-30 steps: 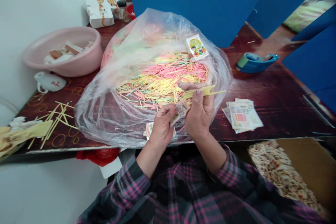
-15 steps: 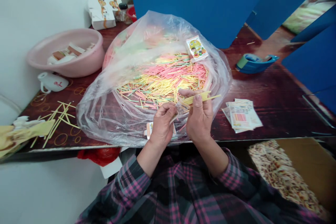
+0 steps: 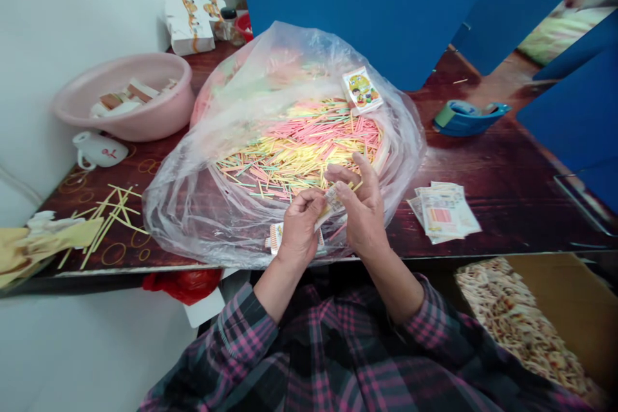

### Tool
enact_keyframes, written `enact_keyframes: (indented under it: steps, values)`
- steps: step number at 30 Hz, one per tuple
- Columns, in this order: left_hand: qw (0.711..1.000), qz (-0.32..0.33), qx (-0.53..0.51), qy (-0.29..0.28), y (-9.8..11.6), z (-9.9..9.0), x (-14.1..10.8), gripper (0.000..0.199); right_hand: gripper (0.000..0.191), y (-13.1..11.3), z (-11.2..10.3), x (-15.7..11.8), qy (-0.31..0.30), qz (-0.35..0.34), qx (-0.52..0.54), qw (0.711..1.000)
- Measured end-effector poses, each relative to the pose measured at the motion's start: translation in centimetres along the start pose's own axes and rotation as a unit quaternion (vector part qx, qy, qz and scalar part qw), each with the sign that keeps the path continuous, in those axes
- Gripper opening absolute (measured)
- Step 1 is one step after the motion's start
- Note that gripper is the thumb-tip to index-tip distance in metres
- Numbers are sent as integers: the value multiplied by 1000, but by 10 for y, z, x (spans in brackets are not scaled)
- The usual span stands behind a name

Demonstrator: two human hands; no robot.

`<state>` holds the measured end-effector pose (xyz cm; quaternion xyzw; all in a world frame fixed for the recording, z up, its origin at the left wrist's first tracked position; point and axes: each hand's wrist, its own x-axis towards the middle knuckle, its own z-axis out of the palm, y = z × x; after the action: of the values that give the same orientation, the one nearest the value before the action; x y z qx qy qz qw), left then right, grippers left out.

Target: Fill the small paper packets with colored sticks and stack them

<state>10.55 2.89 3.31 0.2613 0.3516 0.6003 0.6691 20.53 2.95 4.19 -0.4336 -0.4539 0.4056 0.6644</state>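
Note:
A small clear packet (image 3: pixel 331 203) with yellow sticks inside is held between my two hands. My left hand (image 3: pixel 303 222) pinches its lower end. My right hand (image 3: pixel 361 209) is at the upper end, thumb against the packet and index finger raised. Behind them a large clear plastic bag (image 3: pixel 178 206) lies open, full of pink, yellow and green sticks (image 3: pixel 313 148). On the bag's right side rests a small printed box (image 3: pixel 362 90). Another small box (image 3: pixel 276 238) is partly hidden behind my left hand.
Flat packets (image 3: pixel 444 211) lie at right, with a blue tape dispenser (image 3: pixel 468 117) behind. Left are a pink basin (image 3: pixel 168 103), a white mug (image 3: pixel 101 149) and loose yellow sticks (image 3: pixel 113 212). Stacked cartons (image 3: pixel 190 26) stand at the back left.
The yellow sticks that jutted out over my right fingers have gone down into the packet, leaving only short ends showing. My right hand's fingers have lifted and spread.

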Motion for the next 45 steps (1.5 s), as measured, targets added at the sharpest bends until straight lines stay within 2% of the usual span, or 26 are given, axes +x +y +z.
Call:
enact_keyframes:
  steps: [4, 7, 12, 16, 19, 21, 23, 28, 32, 34, 35, 37, 39, 40, 42, 44, 45]
  values:
    - [1000, 8, 1, 4, 4, 0, 0, 35, 34, -7, -5, -1, -50, -40, -141, 988]
    - [1000, 17, 6, 10, 7, -1, 2, 36, 40, -5, -9, -4, -64, -50, -201, 976]
    - [999, 32, 41, 12, 7, -5, 5, 34, 59, 4, -17, -1, -48, 37, -153, 986]
    - [997, -1, 79, -26, 9, -7, 5, 44, 65, 5, -22, 9, -31, 48, -65, 996]
    - [996, 10, 79, -35, 10, -6, 3, 44, 51, 3, -21, 11, -41, 83, -20, 995]
    - [996, 26, 78, -34, 11, -6, 2, 42, 35, 1, -19, 7, -44, 125, -22, 991]
    - [995, 28, 90, -40, 12, -5, 2, 36, 28, -1, -17, 3, -36, 152, -27, 987]
    - [987, 48, 149, -41, 13, -7, -1, 25, 27, -3, -11, -8, -44, 146, -60, 987]
    - [973, 61, 214, -69, 18, -18, -10, 35, 30, -8, -22, -12, -50, 113, -128, 984]
    - [944, 90, 310, -70, 26, -30, -16, 39, 29, -14, -42, -12, -42, 93, -168, 980]
    - [916, 112, 379, -66, 30, -37, -18, 37, 29, -18, -56, -11, -31, 83, -193, 977]
    - [838, 184, 508, -74, 38, -53, -22, 23, 29, -27, -91, -8, 1, 62, -248, 967]
    - [763, 237, 594, -95, 41, -67, -24, 17, 29, -34, -128, -4, 33, 47, -339, 939]
    - [729, 252, 629, -100, 40, -73, -24, 17, 29, -34, -145, -3, 41, 45, -404, 913]
    - [668, 257, 691, -100, 36, -80, -23, 18, 27, -30, -172, -3, 58, 27, -545, 836]
    - [623, 245, 737, -96, 30, -82, -21, 18, 26, -19, -188, -6, 58, -15, -651, 756]
    - [608, 238, 751, -94, 27, -81, -21, 18, 27, -13, -194, -9, 58, -31, -683, 728]
